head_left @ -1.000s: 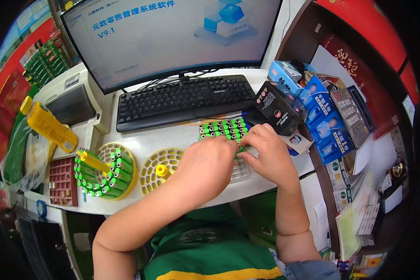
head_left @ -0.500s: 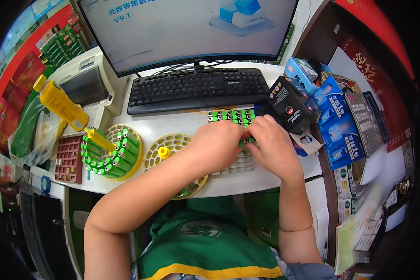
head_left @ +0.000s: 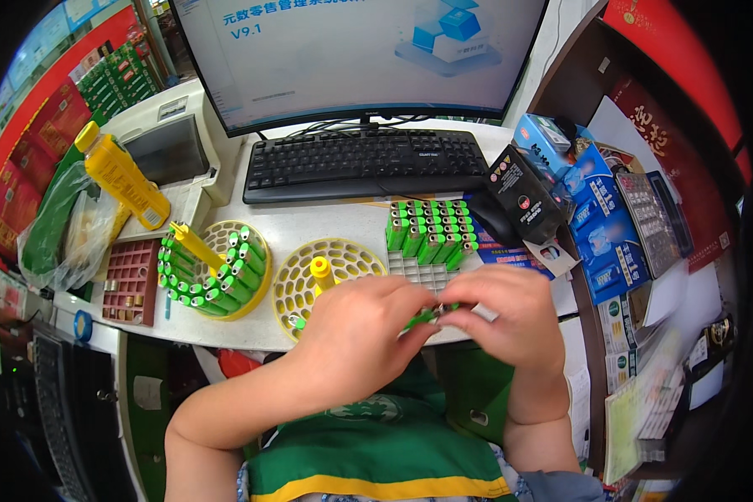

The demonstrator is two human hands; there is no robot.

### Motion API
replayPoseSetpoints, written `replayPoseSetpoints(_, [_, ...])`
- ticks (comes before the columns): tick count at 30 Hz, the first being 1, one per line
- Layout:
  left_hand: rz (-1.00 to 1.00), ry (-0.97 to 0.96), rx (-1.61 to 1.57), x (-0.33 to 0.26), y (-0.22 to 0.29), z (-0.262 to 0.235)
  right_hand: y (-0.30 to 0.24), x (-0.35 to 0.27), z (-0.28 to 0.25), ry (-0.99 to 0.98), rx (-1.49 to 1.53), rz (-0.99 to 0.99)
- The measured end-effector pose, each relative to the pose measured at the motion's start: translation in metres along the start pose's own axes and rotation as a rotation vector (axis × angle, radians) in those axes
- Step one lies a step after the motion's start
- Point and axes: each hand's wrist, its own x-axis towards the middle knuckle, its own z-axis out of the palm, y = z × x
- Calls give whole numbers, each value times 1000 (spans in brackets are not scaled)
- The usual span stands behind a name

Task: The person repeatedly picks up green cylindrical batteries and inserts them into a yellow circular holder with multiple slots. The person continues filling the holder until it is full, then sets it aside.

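Observation:
In front of my body, both hands meet over the desk's near edge. My left hand [head_left: 356,330] is closed on a slim green lighter [head_left: 419,319], mostly hidden by its fingers. The fingertips of my right hand [head_left: 510,314] pinch at its metal end, and a small pale piece [head_left: 484,312] shows between them. Beyond my hands is a white gridded tray [head_left: 422,274] with rows of green lighters [head_left: 427,230] standing upright at its far part. Left of it stands a yellow round rack [head_left: 291,289] with oval holes and a centre post, partly covered by my left hand.
Another yellow round rack [head_left: 263,289] holds a ring of green lighters. Left of it lies a maroon compartment tray [head_left: 130,284] with small metal parts. A yellow bottle [head_left: 125,180], a keyboard [head_left: 364,163], a monitor [head_left: 360,63] and a black box [head_left: 523,192] stand around the work area.
Both hands have drawn back from the gridded tray toward my body and are now together around a green lighter. The lighters in the tray are uncovered. The whole view has shifted slightly.

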Motion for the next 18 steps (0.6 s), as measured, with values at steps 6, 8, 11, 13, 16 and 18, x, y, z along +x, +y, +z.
replayPoseSetpoints(6, [-59, 99, -23, -51, -1, -19, -27, 0, 25, -51, 94, -134])
replayPoseSetpoints(8, [-60, 144, -57, -63, -5, -30, -37, 6, 37, -48, 141, -156])
replayPoseSetpoints(11, [-182, 111, -134, -77, -14, -50, -47, 17, 65, 56, 191, -178])
replayPoseSetpoints(13, [-221, 109, -178, -85, -26, -56, -49, 21, 82, 66, 162, -192])
replayPoseSetpoints(16, [-225, 107, -145, -94, -44, -57, -52, 23, 99, 78, 91, -188])
replayPoseSetpoints(18, [-236, 106, -202, -98, -56, -52, -52, 23, 108, 86, 48, -182])
